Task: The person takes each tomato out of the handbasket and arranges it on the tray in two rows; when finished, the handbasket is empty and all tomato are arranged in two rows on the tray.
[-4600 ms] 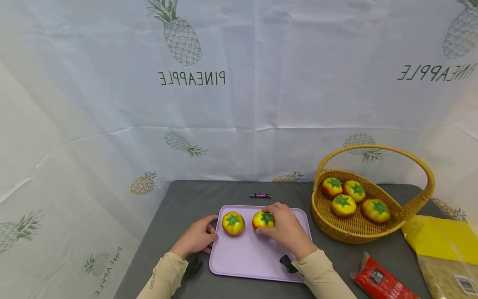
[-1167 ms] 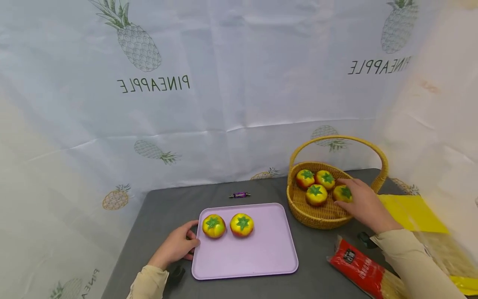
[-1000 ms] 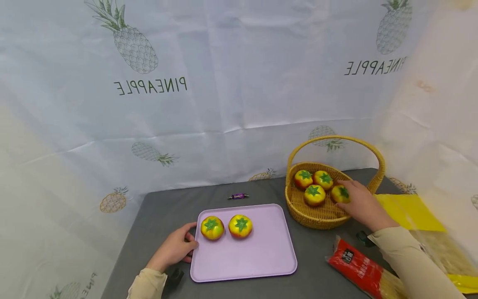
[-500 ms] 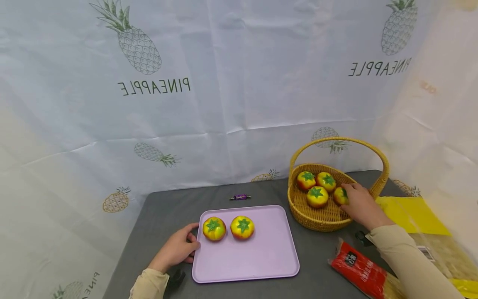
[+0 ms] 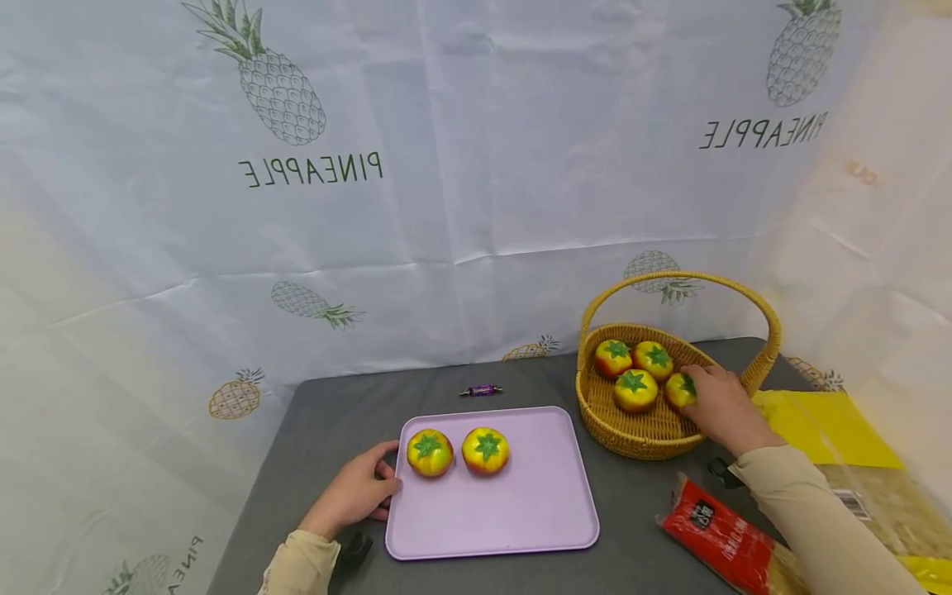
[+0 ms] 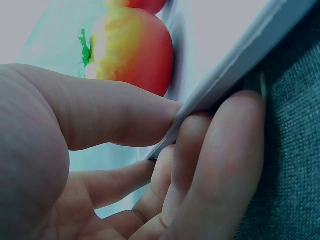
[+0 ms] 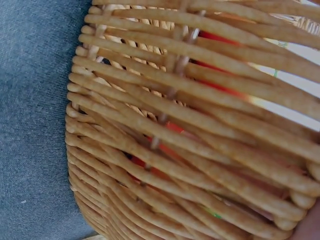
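My left hand [image 5: 355, 493] pinches the left edge of a lilac tray [image 5: 521, 521]; in the left wrist view the thumb [image 6: 125, 117] lies on the rim and fingers curl beneath it. On the tray sit two shiny red-and-yellow fruits with green star-shaped tops, a left fruit [image 5: 429, 453] and a right fruit [image 5: 486, 451]. Inside the wicker basket [image 5: 625, 438], my right hand [image 5: 723, 406] grips the rightmost fruit [image 5: 679, 392], partly covering it. Three more like it lie alongside, including a front fruit [image 5: 635, 391]. The right wrist view mostly shows basket weave [image 7: 165, 115], hiding the grip.
The basket's tall handle [image 5: 680, 275] arches over the fruits. A red noodle packet [image 5: 717, 533] lies in front of the basket, and a yellow-topped bag [image 5: 833, 426] to its right. Behind the tray is a purple wrapped candy [image 5: 481, 390]. A pineapple-print cloth hangs behind the grey table.
My right hand has left the tray's right fruit and reached into the basket. Over the last second the rightmost fruit has shifted slightly left, closer to the front one. My left hand stays on the tray.
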Demonstrator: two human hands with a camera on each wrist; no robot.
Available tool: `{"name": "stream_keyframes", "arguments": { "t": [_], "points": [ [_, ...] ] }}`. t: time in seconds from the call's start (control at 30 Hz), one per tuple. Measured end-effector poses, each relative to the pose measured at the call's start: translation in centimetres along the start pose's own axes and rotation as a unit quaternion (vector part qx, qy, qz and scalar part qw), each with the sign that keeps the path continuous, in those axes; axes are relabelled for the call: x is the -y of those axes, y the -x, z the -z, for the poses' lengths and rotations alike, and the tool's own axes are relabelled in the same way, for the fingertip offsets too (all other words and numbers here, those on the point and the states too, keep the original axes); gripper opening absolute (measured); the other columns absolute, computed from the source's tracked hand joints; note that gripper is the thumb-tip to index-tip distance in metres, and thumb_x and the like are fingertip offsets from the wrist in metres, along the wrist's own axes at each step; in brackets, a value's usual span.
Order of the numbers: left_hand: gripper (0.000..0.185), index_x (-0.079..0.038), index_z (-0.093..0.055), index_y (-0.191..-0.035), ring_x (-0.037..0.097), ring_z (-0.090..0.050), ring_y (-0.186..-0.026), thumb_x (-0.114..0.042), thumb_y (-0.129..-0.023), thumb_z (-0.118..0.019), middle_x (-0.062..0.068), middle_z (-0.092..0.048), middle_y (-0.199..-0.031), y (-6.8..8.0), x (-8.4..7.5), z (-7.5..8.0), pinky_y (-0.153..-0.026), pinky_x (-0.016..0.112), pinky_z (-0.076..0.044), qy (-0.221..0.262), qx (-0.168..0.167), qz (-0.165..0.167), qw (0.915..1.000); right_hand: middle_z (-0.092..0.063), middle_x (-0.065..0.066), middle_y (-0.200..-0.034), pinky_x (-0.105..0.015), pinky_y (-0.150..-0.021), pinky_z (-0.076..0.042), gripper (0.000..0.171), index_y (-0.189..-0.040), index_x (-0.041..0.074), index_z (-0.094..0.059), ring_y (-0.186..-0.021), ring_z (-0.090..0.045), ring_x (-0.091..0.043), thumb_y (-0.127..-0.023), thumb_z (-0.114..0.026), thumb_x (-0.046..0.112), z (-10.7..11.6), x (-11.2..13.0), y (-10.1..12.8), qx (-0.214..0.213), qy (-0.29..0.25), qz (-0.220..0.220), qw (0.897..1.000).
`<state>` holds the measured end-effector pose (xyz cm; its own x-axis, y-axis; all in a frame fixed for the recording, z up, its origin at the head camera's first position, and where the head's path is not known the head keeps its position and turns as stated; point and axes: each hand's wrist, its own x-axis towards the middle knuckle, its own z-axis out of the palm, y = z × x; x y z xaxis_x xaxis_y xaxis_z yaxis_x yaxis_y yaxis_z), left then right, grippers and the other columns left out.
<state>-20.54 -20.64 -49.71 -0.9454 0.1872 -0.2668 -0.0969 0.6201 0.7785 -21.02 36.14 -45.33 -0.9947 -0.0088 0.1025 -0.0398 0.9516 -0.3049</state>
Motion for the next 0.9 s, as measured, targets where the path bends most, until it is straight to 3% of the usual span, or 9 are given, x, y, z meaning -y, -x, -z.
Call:
{"name": "stream_keyframes", "arguments": {
  "t": [0.43,0.67,0.9],
  "points": [
    [0.067,-0.003,-0.053,-0.154,0.021,-0.066,-0.069,-0.007,-0.091,-0.076,0.01,-0.06,-0.097,0.1,-0.2,0.0,-0.056,0.038,-0.065,0.0,-0.003,0.004,1.0,-0.057,-0.045,-0.135,-0.076,-0.1,-0.049,0.07,-0.145,-0.011,-0.055,-0.119,-0.056,-0.062,-0.091,-0.083,0.021,2.3,1.7,1.0,-0.009,-0.006,0.01,1.0],
    [0.067,-0.004,-0.053,-0.154,0.021,-0.066,-0.068,-0.008,-0.091,-0.076,0.01,-0.06,-0.098,0.2,0.0,0.0,-0.056,0.038,-0.065,0.004,-0.004,0.003,1.0,-0.056,-0.039,-0.142,-0.073,-0.097,-0.053,0.074,-0.149,-0.006,-0.056,-0.12,-0.06,-0.057,-0.093,-0.084,0.033,4.0,4.8,2.0,-0.014,-0.03,0.023,0.999],
    [0.068,-0.005,-0.052,-0.155,0.021,-0.065,-0.067,-0.009,-0.092,-0.076,0.009,-0.06,-0.097,0.1,-0.1,0.0,-0.056,0.037,-0.065,-0.004,-0.005,0.006,1.0,-0.057,-0.036,-0.144,-0.073,-0.101,-0.053,0.073,-0.15,-0.003,-0.057,-0.123,-0.061,-0.055,-0.091,-0.086,0.029,3.5,8.8,2.7,-0.026,-0.062,0.043,0.997]
  ]
}}
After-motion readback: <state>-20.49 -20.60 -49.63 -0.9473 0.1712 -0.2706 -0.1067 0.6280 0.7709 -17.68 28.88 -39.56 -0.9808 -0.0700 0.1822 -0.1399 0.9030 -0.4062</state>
